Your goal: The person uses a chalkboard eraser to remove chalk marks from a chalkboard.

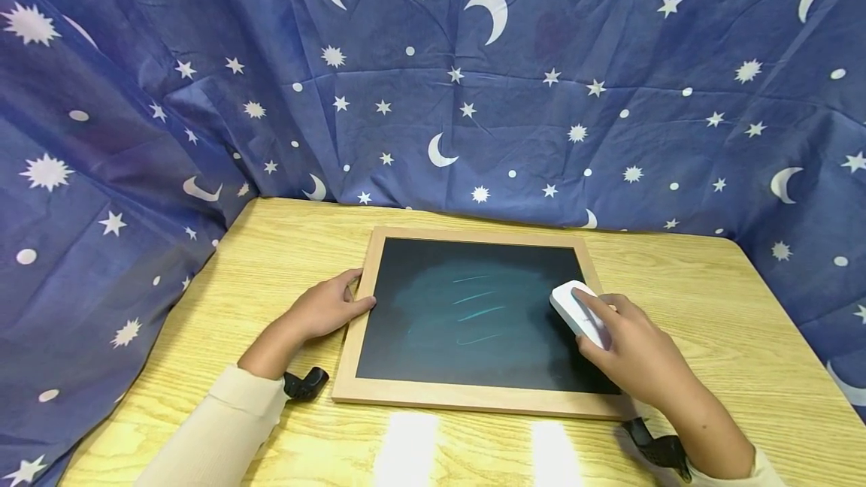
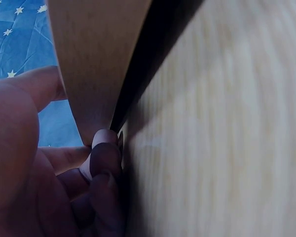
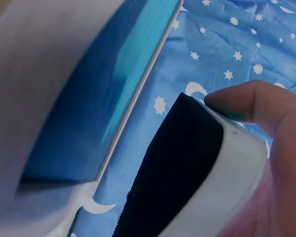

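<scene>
A chalkboard point(image 1: 433, 359) in a pale wooden frame lies before me in the head view. Several thin blue chalk strokes point(image 1: 482, 313) cross its middle, over a hazy blue smear. My left hand point(image 1: 323, 310) grips the frame's left side, thumb over it and fingers curled at its edge, as the left wrist view shows on the wooden frame point(image 2: 96, 59). Over the board's right side, my right hand point(image 1: 639, 355) holds a white eraser point(image 1: 576, 307). Its black pad point(image 3: 187, 138) is tilted and shows raised off the board in the right wrist view.
The board rests on a light wood-grain table point(image 1: 710, 322). Behind and at the sides hangs a dark blue cloth point(image 1: 514, 81) with white moons and stars. Black wrist devices point(image 1: 307, 384) sit at both cuffs. Bright reflections mark the table's near part.
</scene>
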### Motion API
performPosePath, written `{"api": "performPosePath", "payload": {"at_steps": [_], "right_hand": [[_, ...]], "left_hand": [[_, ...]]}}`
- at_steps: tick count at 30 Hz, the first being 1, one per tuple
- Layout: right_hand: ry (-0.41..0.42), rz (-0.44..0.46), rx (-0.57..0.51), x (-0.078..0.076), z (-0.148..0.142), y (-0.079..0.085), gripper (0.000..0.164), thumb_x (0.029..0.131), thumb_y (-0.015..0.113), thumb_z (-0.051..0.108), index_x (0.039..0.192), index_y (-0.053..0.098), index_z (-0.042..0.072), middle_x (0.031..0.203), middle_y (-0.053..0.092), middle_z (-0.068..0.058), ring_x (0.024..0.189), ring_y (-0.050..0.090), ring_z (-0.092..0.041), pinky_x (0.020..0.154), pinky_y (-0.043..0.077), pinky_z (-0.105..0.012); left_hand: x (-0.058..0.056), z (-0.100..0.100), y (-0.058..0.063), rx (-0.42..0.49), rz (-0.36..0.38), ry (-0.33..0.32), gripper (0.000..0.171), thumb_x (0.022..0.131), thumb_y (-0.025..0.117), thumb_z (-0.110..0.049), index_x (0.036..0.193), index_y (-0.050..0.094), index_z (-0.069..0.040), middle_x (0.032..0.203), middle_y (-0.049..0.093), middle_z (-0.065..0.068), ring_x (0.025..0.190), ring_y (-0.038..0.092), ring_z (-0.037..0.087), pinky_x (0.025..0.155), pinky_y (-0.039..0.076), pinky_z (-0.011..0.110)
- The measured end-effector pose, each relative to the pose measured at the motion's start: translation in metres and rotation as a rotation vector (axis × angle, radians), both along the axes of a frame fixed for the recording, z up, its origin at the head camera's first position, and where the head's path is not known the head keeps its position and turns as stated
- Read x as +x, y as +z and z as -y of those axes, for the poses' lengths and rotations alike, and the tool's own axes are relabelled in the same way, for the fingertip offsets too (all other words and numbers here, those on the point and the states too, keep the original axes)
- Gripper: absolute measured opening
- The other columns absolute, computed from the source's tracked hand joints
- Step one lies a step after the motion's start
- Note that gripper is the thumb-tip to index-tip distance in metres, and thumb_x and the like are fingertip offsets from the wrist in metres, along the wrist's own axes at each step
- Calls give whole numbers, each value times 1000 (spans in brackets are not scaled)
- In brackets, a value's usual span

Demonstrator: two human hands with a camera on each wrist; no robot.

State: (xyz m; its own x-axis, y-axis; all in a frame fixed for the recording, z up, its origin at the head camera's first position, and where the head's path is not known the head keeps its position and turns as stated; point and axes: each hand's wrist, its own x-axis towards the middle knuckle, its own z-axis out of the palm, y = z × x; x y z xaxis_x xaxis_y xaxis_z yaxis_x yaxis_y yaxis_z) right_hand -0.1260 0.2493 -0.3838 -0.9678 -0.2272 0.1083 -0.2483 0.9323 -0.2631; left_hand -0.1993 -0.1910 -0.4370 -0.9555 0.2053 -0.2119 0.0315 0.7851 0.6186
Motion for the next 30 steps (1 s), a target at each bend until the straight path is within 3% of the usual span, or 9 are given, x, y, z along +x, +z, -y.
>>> {"api": "performPosePath", "payload": {"at_steps": [15,30], "right_hand": [[78,-14,70,0,27,-1,65,86,68,26,148,50,22,130,56,-27,106,60,-39,70,52,-51],[183,-42,158,2,41,-8,59,81,73,25,138,61,19,115,61,-20,97,60,-32,76,53,-47]], "left_hand": [[0,1,-1,-22,-12,1,76,95,62,-47,154,36,-8,81,64,2,64,60,14,62,47,30],[-1,1,-2,-38,-5,-7,78,95,61,-48,155,34,-5,85,66,3,66,61,13,62,47,30]]}}
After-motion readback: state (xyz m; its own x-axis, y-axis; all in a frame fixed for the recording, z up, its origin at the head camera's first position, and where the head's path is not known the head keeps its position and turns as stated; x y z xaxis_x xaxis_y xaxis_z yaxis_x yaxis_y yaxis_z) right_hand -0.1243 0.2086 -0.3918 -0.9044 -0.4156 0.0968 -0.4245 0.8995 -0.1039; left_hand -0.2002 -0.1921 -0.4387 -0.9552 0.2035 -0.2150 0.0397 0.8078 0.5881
